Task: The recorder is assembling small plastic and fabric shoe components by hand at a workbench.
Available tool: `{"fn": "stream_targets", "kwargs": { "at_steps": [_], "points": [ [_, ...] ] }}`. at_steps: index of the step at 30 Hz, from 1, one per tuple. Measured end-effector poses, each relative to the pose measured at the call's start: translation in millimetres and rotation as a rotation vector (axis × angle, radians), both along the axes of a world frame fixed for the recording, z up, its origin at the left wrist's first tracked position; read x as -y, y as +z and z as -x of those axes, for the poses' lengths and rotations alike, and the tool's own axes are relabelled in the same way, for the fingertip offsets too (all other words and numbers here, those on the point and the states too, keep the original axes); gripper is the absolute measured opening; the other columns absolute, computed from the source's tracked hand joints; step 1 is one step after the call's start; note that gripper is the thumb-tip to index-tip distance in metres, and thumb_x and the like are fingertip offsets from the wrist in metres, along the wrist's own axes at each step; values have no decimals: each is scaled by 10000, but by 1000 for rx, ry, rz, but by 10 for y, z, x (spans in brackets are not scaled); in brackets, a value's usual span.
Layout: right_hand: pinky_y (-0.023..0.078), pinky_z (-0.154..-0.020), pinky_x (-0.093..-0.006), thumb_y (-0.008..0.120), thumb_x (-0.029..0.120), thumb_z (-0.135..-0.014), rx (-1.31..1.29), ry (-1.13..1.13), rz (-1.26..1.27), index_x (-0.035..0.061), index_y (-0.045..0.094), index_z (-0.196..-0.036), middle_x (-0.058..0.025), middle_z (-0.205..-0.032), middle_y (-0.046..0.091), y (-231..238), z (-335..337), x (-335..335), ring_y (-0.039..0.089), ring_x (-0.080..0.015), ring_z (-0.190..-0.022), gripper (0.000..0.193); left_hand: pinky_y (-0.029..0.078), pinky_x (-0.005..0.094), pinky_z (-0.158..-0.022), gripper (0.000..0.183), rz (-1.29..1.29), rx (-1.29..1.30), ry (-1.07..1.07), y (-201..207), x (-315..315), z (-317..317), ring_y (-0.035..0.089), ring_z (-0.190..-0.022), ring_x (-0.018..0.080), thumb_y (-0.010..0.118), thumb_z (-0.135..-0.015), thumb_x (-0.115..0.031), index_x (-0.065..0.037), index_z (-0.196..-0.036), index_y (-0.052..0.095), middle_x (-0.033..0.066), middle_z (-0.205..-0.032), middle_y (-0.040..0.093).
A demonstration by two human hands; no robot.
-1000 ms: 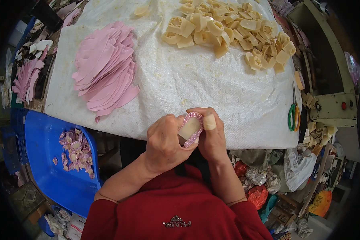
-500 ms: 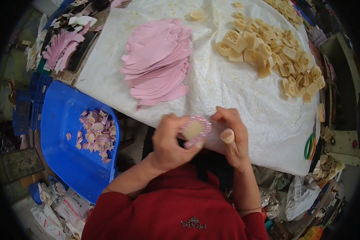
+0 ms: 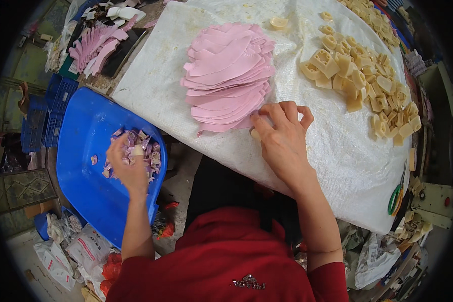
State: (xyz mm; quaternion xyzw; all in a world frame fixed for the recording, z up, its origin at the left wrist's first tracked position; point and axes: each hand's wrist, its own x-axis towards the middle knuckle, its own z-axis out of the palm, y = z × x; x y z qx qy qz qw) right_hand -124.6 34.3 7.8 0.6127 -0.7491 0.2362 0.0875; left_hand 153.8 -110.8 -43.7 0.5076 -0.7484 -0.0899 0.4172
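My left hand [image 3: 128, 168] reaches down into the blue bin [image 3: 78, 151], over a pile of small pink-wrapped pieces [image 3: 156, 161]. Its fingers are slightly blurred, look apart, and no piece shows clearly in them. My right hand [image 3: 285, 141] rests on the white sheet at the lower right corner of a fanned stack of pink strips [image 3: 229, 75]. Thumb and forefinger come together at the end of a pink strip, with the other fingers bent and spread. A pale cover sits on the right thumb, mostly hidden under the hand.
Beige molded pieces [image 3: 357, 75] are heaped at right on the white sheet [image 3: 307, 121]. One beige piece [image 3: 279, 22] lies apart near the far edge. Green-handled scissors [image 3: 395, 199] lie at the right edge. More pink strips [image 3: 98, 45] are at the far left, with plastic bags [image 3: 88, 246] below.
Both hands were together at the table edge, the left holding a pink-wrapped beige piece. My left hand has moved left into the bin; my right has moved up to the pink strips. The view has shifted.
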Motion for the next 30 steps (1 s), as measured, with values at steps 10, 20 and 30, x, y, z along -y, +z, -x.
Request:
{"fn": "stream_targets", "kwargs": {
  "at_steps": [10,20,30],
  "points": [
    [273,-921,-481,581,55,-675,-56,67,29,100,612,-753,-32,-907,519,-96,27,53,485,-227,-955,95,393,375,-835,285,271,117,-612,309,-199,1042,525,-952,280,646,-619,70,-99,-848,660,77,-944,572],
    [345,-848,-409,625,-33,-600,10,-191,277,90,593,-834,-47,-931,577,227,336,-740,524,-271,-937,267,402,390,-817,205,162,-16,-590,526,-577,1111,536,-923,277,620,-722,-11,-32,-923,654,111,-934,582],
    [360,-807,-407,644,129,-636,-208,-149,238,103,621,-835,-33,-977,591,409,317,-1053,535,-236,-901,201,454,281,-682,485,-1665,-942,-1200,558,-1356,1829,579,-787,152,440,-978,-350,35,-1269,477,77,-924,611]
  ]
}}
